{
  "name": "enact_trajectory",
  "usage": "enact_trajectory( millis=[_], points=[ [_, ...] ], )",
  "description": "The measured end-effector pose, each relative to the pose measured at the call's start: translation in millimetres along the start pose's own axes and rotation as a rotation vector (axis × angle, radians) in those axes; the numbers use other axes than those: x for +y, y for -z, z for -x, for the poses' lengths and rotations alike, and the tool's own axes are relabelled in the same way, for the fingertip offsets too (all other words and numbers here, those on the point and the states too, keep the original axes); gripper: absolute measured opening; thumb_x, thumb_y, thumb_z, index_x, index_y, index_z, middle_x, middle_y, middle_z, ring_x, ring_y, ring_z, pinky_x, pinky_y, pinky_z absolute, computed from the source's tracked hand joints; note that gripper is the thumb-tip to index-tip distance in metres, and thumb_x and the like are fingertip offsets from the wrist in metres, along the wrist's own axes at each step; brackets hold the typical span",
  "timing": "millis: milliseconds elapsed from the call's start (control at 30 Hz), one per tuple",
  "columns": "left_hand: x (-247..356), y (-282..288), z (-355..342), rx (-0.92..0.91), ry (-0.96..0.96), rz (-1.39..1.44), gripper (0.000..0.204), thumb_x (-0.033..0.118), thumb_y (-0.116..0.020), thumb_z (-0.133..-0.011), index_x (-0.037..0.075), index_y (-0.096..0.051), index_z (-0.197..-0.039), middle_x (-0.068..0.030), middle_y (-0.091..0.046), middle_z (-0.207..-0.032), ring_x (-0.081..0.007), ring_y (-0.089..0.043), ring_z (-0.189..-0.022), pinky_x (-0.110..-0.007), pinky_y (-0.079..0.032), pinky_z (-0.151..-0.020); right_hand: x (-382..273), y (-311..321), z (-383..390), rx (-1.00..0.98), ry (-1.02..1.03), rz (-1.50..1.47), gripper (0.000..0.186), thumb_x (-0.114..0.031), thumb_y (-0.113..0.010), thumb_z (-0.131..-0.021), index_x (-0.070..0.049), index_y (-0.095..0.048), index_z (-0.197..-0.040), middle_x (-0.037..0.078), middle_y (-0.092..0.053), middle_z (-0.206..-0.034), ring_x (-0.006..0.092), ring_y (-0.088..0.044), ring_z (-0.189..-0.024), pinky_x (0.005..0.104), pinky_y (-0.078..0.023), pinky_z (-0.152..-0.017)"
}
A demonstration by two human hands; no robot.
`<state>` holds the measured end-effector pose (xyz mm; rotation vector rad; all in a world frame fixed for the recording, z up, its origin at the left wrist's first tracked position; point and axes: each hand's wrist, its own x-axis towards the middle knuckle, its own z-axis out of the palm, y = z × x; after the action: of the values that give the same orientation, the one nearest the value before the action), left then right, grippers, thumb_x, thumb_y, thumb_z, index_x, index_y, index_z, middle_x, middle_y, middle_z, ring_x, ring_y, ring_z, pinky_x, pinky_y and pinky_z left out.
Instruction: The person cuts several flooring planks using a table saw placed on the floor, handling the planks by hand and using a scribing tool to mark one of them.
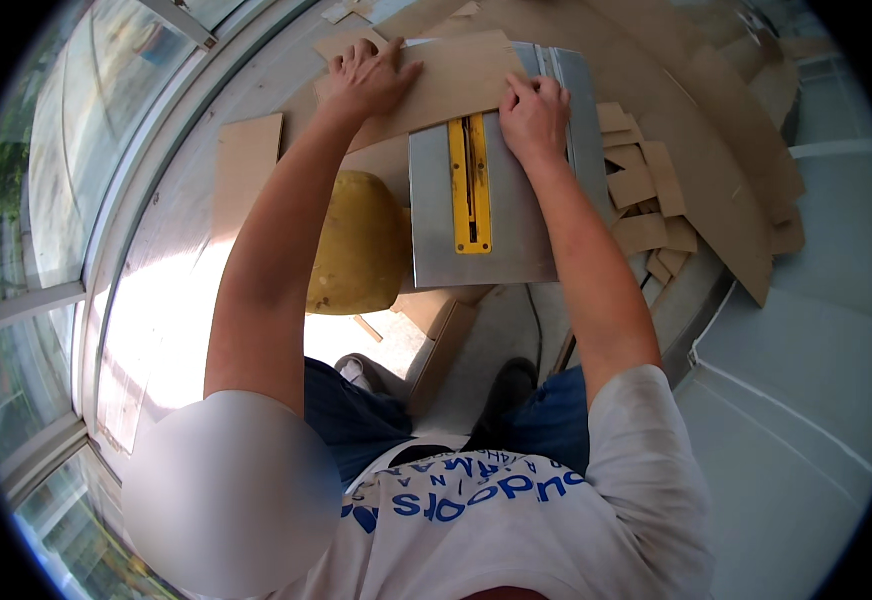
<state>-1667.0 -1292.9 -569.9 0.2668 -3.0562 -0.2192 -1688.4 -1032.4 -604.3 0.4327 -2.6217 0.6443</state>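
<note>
A thin brown wooden board (453, 72) lies across the far part of a table saw's grey metal top (431, 215). My left hand (368, 82) rests on the board's left part, fingers spread and thumb pointing right. At the board's right end, my right hand (536, 112) is closed with its fingers curled and the thumb side against the board's edge. A yellow insert plate (472, 190) with a dark slot sits in the saw top, its far end next to the board's near edge. The blade cannot be made out. Along the right side of the top runs a metal fence (584, 140).
Left of the saw stands a rounded yellow housing (358, 245). Brown offcuts (646, 190) are piled at the right, beside large brown sheets (716, 170). Another board (248, 165) lies at the left by the window frame (111, 200). A dark cable (538, 325) hangs below the saw.
</note>
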Motion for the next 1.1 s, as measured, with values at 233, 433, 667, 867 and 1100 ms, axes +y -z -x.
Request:
enact_trajectory(
  millis=[233, 433, 667, 867, 1100],
  points=[
    [-36.4, 3.2, 29.9, 0.135, 0.293, 0.157, 0.105, 0.070, -0.067, -0.084, 0.008, -0.030, -0.160, -0.0302, -0.041, -0.154, -0.0485, -0.029, -0.147, -0.056, -0.033, -0.116, 6.9, -0.7, 1.3, -0.027, -0.034, 0.037, 0.033, -0.024, -0.061, -0.095, -0.024, -0.076, -0.124, 0.014, -0.059, -0.124, 0.0359, -0.052, -0.117, 0.0470, -0.045, -0.104],
    [-50.4, -1.6, 56.2, -0.018, 0.432, 0.715, 0.118, 0.066, -0.079, -0.080, -0.013, -0.027, -0.151, -0.0372, -0.058, -0.135, -0.0469, -0.058, -0.127, -0.046, -0.050, -0.104, -1.2, 3.3, 1.3, -0.064, -0.057, 0.028, 0.033, -0.023, -0.061, -0.096, -0.022, -0.076, -0.124, 0.014, -0.058, -0.124, 0.0354, -0.052, -0.117, 0.0457, -0.045, -0.104],
    [-54.7, -8.6, 72.5, 0.008, 0.428, 0.655, 0.120, 0.066, -0.079, -0.080, -0.014, -0.026, -0.150, -0.0389, -0.059, -0.133, -0.0442, -0.064, -0.121, -0.044, -0.052, -0.101, 6.3, -1.4, 2.6, -0.001, 0.033, 0.049, 0.032, -0.021, -0.061, -0.095, -0.021, -0.078, -0.122, 0.016, -0.061, -0.119, 0.0375, -0.053, -0.112, 0.0456, -0.047, -0.100],
    [-49.1, -6.4, 85.1, -0.003, 0.420, 0.647, 0.119, 0.068, -0.078, -0.080, -0.014, -0.026, -0.150, -0.0384, -0.058, -0.134, -0.0450, -0.063, -0.122, -0.045, -0.052, -0.102, 8.1, -0.5, 10.1, 0.048, 0.067, 0.054, 0.030, -0.019, -0.063, -0.094, -0.022, -0.078, -0.119, 0.016, -0.062, -0.114, 0.0375, -0.055, -0.107, 0.0460, -0.049, -0.097],
    [-54.9, -15.2, 87.0, 0.033, 0.401, 0.625, 0.114, 0.070, -0.077, -0.080, -0.013, -0.034, -0.144, -0.0371, -0.060, -0.131, -0.0460, -0.063, -0.121, -0.047, -0.052, -0.101, 8.1, -3.8, 10.1, 0.078, 0.081, 0.053, 0.030, -0.019, -0.063, -0.093, -0.022, -0.078, -0.118, 0.016, -0.062, -0.112, 0.0375, -0.056, -0.106, 0.0462, -0.049, -0.096]
  ],
)
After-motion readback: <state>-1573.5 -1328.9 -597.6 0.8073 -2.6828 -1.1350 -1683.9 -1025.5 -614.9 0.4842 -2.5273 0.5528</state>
